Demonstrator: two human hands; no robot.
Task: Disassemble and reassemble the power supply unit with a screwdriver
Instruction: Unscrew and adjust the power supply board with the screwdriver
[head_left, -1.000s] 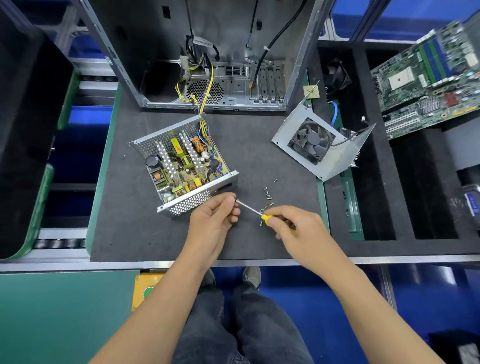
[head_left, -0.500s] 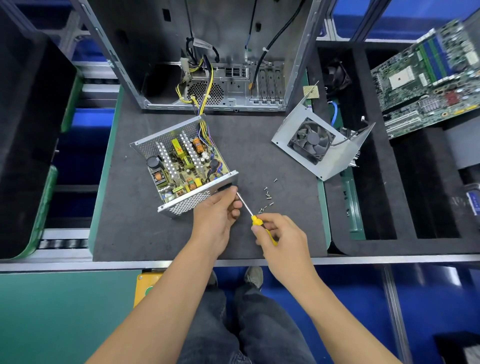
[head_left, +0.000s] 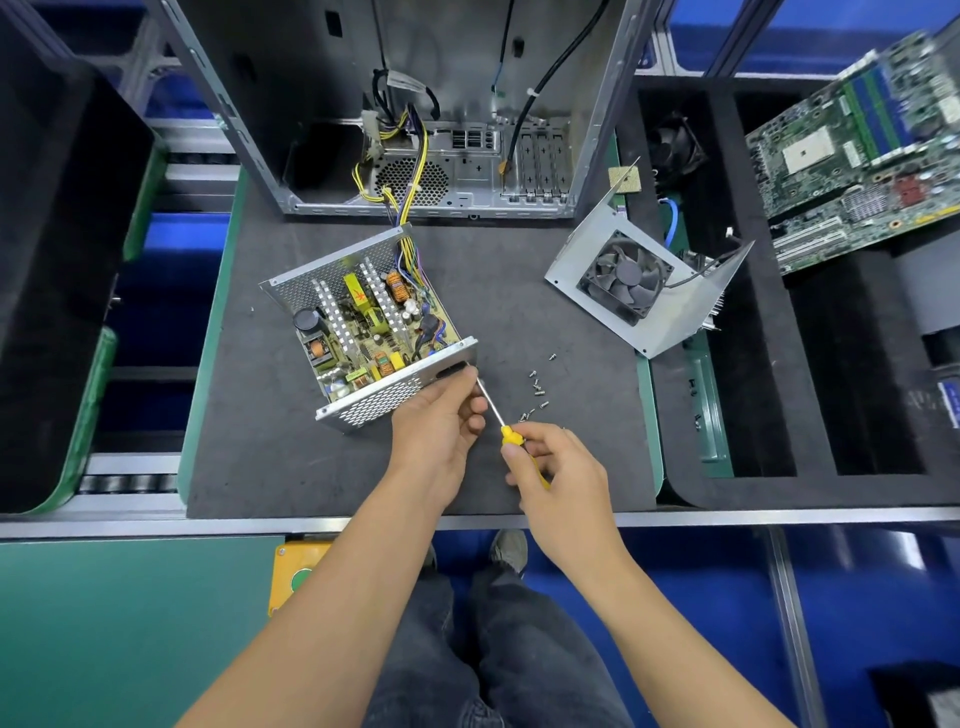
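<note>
work surface: a dark grey foam mat (head_left: 322, 467) on a green-edged bench, with a metal rail along its near edge and blue floor beyond. the power supply unit (head_left: 363, 327) sits uncovered near the mat's middle, circuit board exposed, its perforated wall facing the person. its yellow and dark wires run back into an open computer case (head_left: 415, 130) standing at the far edge. the left hand (head_left: 436, 421) rests against the unit's near right corner, fingers curled around the screwdriver's shaft by the tip. the right hand (head_left: 556, 467) grasps the yellow handle of the screwdriver (head_left: 498, 415), whose tip meets that corner. loose screws (head_left: 537, 389) lie scattered on the mat just right of the shaft. the removed cover with fan (head_left: 631, 283) lies tilted at the mat's right edge. further right, a black compartmented foam tray (head_left: 758, 389) carries a motherboard (head_left: 872, 156). a black bin (head_left: 52, 260) stands at left.
</note>
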